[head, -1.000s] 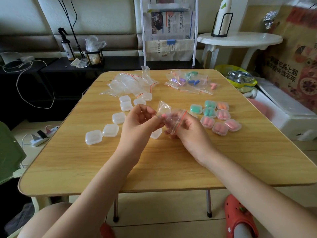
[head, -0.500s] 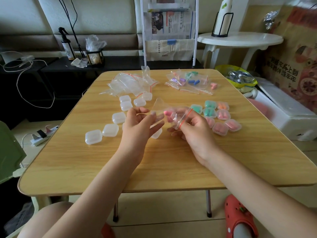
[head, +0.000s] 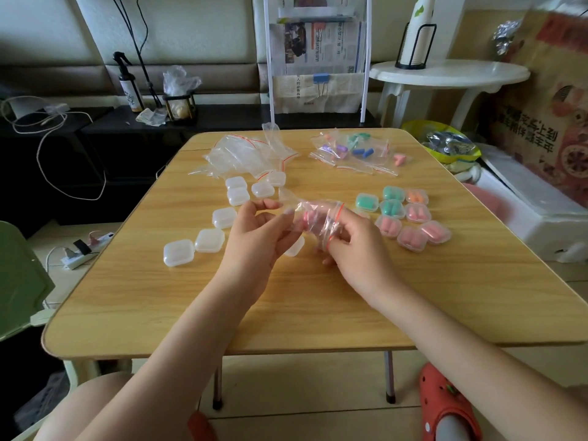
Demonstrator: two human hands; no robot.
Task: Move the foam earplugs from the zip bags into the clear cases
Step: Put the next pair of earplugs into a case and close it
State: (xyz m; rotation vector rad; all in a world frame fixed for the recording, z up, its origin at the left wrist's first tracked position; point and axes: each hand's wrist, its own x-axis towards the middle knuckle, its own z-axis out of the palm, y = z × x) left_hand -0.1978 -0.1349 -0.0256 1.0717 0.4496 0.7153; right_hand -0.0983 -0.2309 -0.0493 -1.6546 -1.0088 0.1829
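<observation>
Foam earplugs (head: 308, 216), pink and showing as a soft blur through clear film, sit inside a small zip bag (head: 313, 219) held just above the worktop (head: 318, 297) between both hands. A second ago the bag was pinched upright and close between the fingers; now it lies stretched sideways, its red zip line bowed open on the right side, which suggests the seal has been parted and the plugs are ready to come out. The left hand (head: 254, 230) pinches the bag's closed tail between thumb and fingertips; the right hand (head: 353, 240) has its fingers curled on the mouth of the bag, so both grips are clamped on the film. How many plugs are inside cannot be told. A single clear case (head: 294, 246) lies on the worktop directly beneath the hands, partly hidden, and looks the likely destination. To the right, filled cases (head: 404, 218) hold green, orange and pink plugs in a tight cluster. To the left, empty cases (head: 208, 240) wait in a loose line. At the far edge lie a heap of emptied bags (head: 248, 154) and a smaller pile of full bags (head: 353, 151) with purple, blue and green plugs still to be moved.
</observation>
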